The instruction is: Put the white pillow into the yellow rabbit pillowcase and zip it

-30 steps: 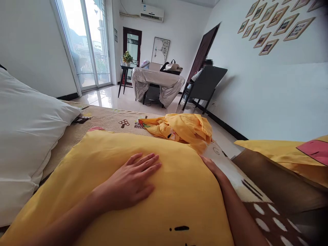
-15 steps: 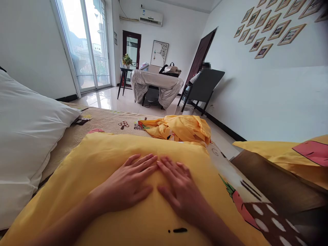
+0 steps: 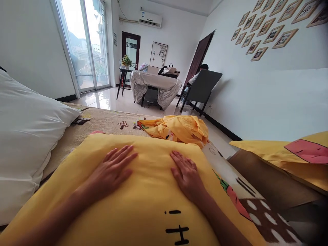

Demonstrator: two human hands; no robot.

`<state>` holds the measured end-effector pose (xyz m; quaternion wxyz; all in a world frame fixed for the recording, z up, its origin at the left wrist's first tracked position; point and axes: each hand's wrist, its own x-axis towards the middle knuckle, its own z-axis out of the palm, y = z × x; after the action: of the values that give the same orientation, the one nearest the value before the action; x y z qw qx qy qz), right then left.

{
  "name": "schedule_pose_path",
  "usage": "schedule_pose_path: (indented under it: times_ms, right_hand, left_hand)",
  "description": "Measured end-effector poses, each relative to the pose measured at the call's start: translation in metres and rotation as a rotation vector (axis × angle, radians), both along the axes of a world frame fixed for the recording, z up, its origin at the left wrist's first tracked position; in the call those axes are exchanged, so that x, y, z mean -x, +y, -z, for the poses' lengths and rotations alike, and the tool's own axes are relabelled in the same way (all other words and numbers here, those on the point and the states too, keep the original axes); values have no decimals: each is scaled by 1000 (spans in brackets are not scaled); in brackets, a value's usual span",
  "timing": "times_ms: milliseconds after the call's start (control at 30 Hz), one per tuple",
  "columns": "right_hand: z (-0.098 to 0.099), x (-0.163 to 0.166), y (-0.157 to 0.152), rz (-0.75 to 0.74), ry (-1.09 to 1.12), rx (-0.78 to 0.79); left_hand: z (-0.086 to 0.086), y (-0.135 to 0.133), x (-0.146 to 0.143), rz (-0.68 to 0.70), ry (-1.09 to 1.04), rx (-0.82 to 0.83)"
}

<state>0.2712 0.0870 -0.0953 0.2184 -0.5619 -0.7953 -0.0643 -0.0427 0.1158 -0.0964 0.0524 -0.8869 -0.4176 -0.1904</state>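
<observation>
A plump yellow pillow (image 3: 151,191) lies in front of me, with black lettering near its lower right and a red carrot print along the right side. My left hand (image 3: 112,169) rests flat on its upper left part, fingers stretched out. On the upper right part lies my right hand (image 3: 186,174), palm down with fingers extended. A gap of smooth yellow cloth separates the two hands. Just beyond the pillow sits a crumpled yellow cloth (image 3: 183,128) on the patterned beige blanket (image 3: 110,119).
A white pillow (image 3: 28,136) stands at the left. At the right, another yellow cloth (image 3: 302,150) with a red print lies over a brown box-like surface (image 3: 271,177). Farther off are a covered table (image 3: 153,80) and a person (image 3: 202,68) in a dark chair (image 3: 205,85).
My hands have moved apart across the pillow, the left one leftward and the right one rightward. More of the black lettering shows now.
</observation>
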Motion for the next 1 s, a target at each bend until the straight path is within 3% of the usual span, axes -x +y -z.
schedule_pose_path:
  times_ms: [200,333,400,467,533,600,667,733,800,867,1000]
  right_hand:
    - [27,-57,-4,177,62,-53]
    - [55,-103,-23,283,132,-38]
    - [63,-126,-31,322,173,24]
    - [61,-142,-37,360,178,66]
    - [45,-141,-45,402,143,1]
    - [17,-118,-59,380,84,-138]
    - [-12,-76,-78,191,5,-191]
    - [-34,-27,-95,-86,-157,-173]
    - [-40,13,-105,-275,-281,-146]
    - [-31,36,-105,-327,-348,-146]
    - [-1,37,-96,-263,-403,-169]
  left_hand:
    - [35,-2,79,-293,-83,2]
    - [56,-14,125,-404,-131,-2]
    - [54,-18,139,-436,-134,-11]
    - [40,-22,144,-448,-85,-13]
    - [17,-30,133,-435,-25,-43]
    - [-10,-45,105,-365,-19,-144]
    - [-33,-66,61,-140,-34,-243]
    - [-43,-88,10,64,53,-236]
    - [-40,-103,-35,185,135,-191]
    - [-26,-108,-63,166,177,-141]
    - [4,-101,-63,124,239,-76]
